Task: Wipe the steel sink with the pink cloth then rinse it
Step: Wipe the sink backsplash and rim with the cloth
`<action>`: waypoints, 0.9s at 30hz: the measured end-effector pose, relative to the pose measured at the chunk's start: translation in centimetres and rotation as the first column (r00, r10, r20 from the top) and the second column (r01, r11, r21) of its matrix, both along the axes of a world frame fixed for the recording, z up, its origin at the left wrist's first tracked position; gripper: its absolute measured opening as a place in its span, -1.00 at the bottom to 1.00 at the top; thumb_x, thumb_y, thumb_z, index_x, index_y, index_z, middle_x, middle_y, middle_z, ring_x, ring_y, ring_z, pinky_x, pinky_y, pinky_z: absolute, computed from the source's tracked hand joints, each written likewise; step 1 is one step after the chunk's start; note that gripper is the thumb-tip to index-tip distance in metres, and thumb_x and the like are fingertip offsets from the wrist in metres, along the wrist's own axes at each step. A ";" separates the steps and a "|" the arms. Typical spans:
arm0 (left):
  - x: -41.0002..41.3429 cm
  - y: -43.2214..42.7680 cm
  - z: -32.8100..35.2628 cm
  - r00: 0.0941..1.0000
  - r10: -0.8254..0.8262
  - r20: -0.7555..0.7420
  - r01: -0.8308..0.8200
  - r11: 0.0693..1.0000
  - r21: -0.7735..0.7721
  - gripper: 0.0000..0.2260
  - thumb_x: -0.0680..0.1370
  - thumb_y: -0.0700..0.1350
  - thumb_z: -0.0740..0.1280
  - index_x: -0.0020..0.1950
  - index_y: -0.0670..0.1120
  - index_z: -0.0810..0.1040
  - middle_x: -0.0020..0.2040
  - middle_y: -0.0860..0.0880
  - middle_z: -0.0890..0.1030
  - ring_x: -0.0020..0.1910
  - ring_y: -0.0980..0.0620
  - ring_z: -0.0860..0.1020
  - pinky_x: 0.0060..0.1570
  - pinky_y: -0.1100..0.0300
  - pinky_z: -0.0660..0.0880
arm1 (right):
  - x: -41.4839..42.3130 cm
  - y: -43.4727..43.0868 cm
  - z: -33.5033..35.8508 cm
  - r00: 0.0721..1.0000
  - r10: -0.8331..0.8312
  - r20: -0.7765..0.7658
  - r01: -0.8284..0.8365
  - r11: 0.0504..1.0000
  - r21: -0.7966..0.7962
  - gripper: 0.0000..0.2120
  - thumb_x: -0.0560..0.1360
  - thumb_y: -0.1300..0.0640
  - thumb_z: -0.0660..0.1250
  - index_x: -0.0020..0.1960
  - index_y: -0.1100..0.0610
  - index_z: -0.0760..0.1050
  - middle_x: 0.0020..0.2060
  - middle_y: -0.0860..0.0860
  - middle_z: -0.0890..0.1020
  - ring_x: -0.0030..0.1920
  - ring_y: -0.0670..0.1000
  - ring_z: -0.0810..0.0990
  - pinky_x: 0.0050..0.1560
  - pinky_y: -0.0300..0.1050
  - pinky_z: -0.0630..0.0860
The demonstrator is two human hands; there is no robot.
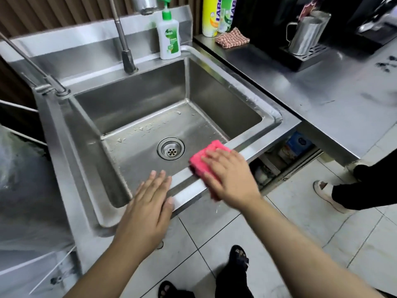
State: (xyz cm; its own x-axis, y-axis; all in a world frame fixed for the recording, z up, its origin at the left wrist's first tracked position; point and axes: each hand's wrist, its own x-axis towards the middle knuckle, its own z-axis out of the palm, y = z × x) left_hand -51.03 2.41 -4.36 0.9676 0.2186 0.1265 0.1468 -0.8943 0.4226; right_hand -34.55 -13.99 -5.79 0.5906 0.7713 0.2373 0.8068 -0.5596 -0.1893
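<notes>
Mid-wipe: my right hand (227,177) presses the pink sponge (202,163) flat on the sink (187,193) rim, left hand (148,203) flat and open; the wet basin is left.

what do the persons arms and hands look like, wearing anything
Both arms are bare as far as the picture shows, with no sleeves in view. The left hand and right hand wear no gloves, and no watch, bracelet or ring shows. The nails look short and unpainted.
</notes>
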 end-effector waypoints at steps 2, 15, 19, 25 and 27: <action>2.6 -1.8 0.2 0.999 -0.038 0.004 0.038 0.999 0.000 -0.48 0.57 0.09 -0.07 0.43 -0.12 0.31 0.46 -0.03 0.29 0.47 0.07 0.12 0.42 0.18 -0.01 | 5.4 -2.6 0.3 0.997 -0.071 -0.011 0.070 0.995 -0.065 -0.51 0.55 -0.11 -0.01 0.26 0.10 0.50 0.25 0.06 0.55 0.28 0.11 0.47 0.31 0.05 0.28; 8.3 -8.2 -1.1 0.995 0.018 -0.101 -0.008 0.995 0.097 -0.52 0.61 0.06 -0.07 0.40 -0.16 0.35 0.39 -0.06 0.41 0.41 0.08 0.22 0.37 0.23 0.04 | 8.0 -4.9 0.3 0.998 0.042 -0.047 -0.043 0.998 -0.033 -0.58 0.54 -0.05 0.05 0.24 0.05 0.54 0.20 0.03 0.59 0.24 0.13 0.51 0.30 0.08 0.18; 8.5 -8.8 -1.2 0.994 0.085 -0.071 -0.078 0.993 0.086 -0.53 0.59 0.06 -0.02 0.42 -0.11 0.34 0.42 0.01 0.36 0.43 0.13 0.21 0.38 0.21 0.09 | 14.6 -8.3 0.9 0.996 0.082 -0.020 -0.084 0.988 -0.133 -0.53 0.53 -0.07 -0.01 0.28 0.05 0.51 0.24 0.02 0.57 0.28 0.09 0.50 0.27 -0.03 0.12; 11.1 -11.2 -0.5 0.982 0.181 -0.048 -0.177 0.982 0.069 -0.52 0.59 0.11 -0.05 0.39 -0.07 0.39 0.40 0.03 0.39 0.44 0.11 0.19 0.38 0.15 0.10 | 20.3 -9.2 2.4 0.994 -0.071 -0.088 0.039 0.945 -0.326 -0.53 0.63 -0.07 -0.13 0.52 -0.05 0.02 0.53 -0.11 0.04 0.52 -0.04 -0.10 0.45 0.06 -0.20; 13.5 -12.7 -0.3 0.995 0.092 -0.046 -0.089 0.993 0.073 -0.53 0.60 0.09 -0.04 0.39 -0.08 0.38 0.40 0.01 0.39 0.45 0.10 0.18 0.38 0.12 0.10 | 19.1 -9.4 2.2 0.991 -0.064 -0.116 0.025 0.950 -0.311 -0.49 0.60 -0.13 -0.18 0.52 -0.05 0.01 0.53 -0.11 0.04 0.52 -0.04 -0.12 0.46 0.06 -0.22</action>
State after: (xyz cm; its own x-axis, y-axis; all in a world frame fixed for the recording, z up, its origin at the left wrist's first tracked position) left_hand -37.54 -10.32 -4.63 0.9497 0.2976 0.0978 0.2474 -0.9040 0.3486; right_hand -15.49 -23.36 -3.54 0.6356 0.7674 -0.0845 0.7611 -0.6412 -0.0978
